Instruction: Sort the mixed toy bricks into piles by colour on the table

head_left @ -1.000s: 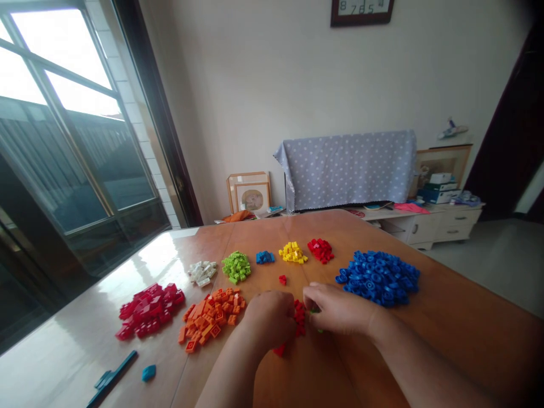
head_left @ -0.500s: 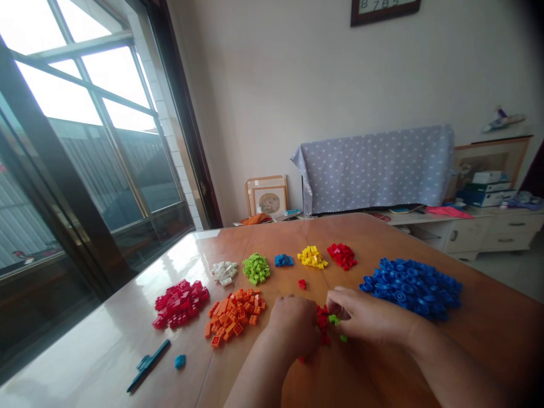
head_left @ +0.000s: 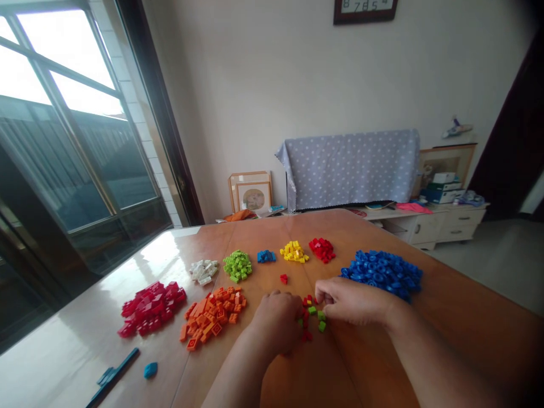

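Note:
My left hand (head_left: 278,320) is closed, its knuckles up and its fingertips hidden, against the left side of a small cluster of red bricks (head_left: 306,320). Across from it, my right hand (head_left: 355,300) has its thumb and fingers pressed together. A bit of red shows at those fingertips, too small to tell whether it is held. Several green bricks (head_left: 322,320) lie between the hands, next to the red ones, and a speck of yellow shows among them. One loose red piece (head_left: 284,279) lies just beyond the hands.
Around the wooden table (head_left: 229,374) lie piles of orange bricks (head_left: 215,316), dark red bricks (head_left: 152,307), white bricks (head_left: 204,271), green bricks (head_left: 238,266), yellow bricks (head_left: 294,251) and blue pieces (head_left: 382,273). At the left are a teal bar (head_left: 114,377) and a teal piece (head_left: 150,370).
The view has swung right, so everything sits further left. My right hand has drawn back from the green bricks, which now show more fully. My left hand stays by the red cluster.

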### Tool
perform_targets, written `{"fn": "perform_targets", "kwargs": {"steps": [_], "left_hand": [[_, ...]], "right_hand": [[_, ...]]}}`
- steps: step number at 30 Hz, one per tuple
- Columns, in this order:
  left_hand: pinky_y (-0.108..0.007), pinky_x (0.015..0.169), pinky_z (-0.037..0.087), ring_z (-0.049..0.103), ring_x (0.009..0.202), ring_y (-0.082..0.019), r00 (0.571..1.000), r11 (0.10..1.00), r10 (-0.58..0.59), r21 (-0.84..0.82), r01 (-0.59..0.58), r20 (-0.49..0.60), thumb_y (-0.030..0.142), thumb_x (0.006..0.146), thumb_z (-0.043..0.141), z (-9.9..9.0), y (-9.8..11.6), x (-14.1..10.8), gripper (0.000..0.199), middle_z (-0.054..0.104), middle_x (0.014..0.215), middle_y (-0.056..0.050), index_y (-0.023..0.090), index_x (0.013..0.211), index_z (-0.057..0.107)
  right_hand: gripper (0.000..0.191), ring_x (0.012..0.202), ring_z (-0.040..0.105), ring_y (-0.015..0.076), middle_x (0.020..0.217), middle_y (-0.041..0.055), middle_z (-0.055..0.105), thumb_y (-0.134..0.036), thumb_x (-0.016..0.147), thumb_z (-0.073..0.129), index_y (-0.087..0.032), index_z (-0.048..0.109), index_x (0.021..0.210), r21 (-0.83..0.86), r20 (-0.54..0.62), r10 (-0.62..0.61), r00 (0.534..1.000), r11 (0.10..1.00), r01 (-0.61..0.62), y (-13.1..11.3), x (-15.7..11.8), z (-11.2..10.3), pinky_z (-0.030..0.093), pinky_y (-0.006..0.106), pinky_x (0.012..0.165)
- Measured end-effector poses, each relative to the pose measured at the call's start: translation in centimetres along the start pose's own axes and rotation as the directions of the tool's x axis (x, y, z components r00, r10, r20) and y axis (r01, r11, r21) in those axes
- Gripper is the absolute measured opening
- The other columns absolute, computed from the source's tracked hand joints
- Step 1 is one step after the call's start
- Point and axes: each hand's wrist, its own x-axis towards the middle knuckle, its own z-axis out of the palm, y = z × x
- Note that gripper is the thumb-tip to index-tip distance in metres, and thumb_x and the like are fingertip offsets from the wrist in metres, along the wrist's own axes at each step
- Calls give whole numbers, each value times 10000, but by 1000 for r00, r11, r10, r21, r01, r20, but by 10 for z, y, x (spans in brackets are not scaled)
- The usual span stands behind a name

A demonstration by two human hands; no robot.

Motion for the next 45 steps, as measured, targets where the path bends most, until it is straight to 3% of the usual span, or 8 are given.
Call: {"fn": "perform_targets", "kwargs": {"steps": [7,14,23,28,32,35,40,45], "left_hand": [[-253,586,300,582,741,-192,996,992,-2,-123,-9,-92,202,713,568,-3,0,-3,111,690,836,-43,215,795,642],[-230,523,227,554,668,-139,992,963,-61,-270,31,-106,137,689,548,-5,2,-5,180,673,805,-13,208,840,615],[-225,544,257,569,699,-145,990,963,-57,-270,20,-133,172,712,588,-5,6,-3,152,672,833,-23,202,857,623],[-217,587,321,599,752,-154,987,945,-24,-326,-29,-160,107,710,547,-1,2,0,237,686,852,-28,198,894,666],[-218,627,362,604,775,-154,985,914,20,-395,-87,-171,83,702,513,-1,2,2,272,688,830,-15,201,870,691],[-215,623,370,596,761,-149,987,889,-20,-454,-56,-162,85,706,503,-1,1,4,293,684,831,-16,189,907,689],[-202,575,355,543,677,-125,985,812,-76,-583,-30,-156,140,773,506,4,-3,10,244,636,759,-3,158,961,660],[-187,551,334,516,649,-104,979,682,-94,-728,-71,-184,186,801,532,8,-7,14,190,619,765,4,148,965,621]], "right_hand": [[155,714,581,139,806,-8,665,-172,744,589,-202,654,881,8,-15,-9,1000,1000,9,1,1,-2,348,220,584],[137,710,573,149,822,2,674,-237,748,622,-207,650,878,-6,15,-19,1000,1000,19,-4,0,0,333,227,554],[216,730,598,171,821,8,688,-311,696,707,-224,652,886,-59,-18,22,1000,998,-23,-3,10,13,308,241,572],[131,725,610,161,810,5,700,-253,741,638,-236,671,866,-85,-60,6,998,996,-11,-2,15,20,278,238,557],[87,704,611,158,783,15,704,-270,770,621,-231,684,816,-100,-99,59,993,993,-69,-4,18,23,269,240,547],[87,682,604,152,767,18,706,-259,768,624,-221,692,806,-90,-95,70,993,993,-79,-3,19,22,272,239,542],[160,684,591,138,741,18,686,-289,833,561,-180,675,812,104,-185,45,982,994,-26,3,23,19,323,220,556],[192,591,581,117,647,-21,615,-337,886,519,-169,611,885,482,-120,80,990,876,-12,-2,28,17,391,202,535]]}}
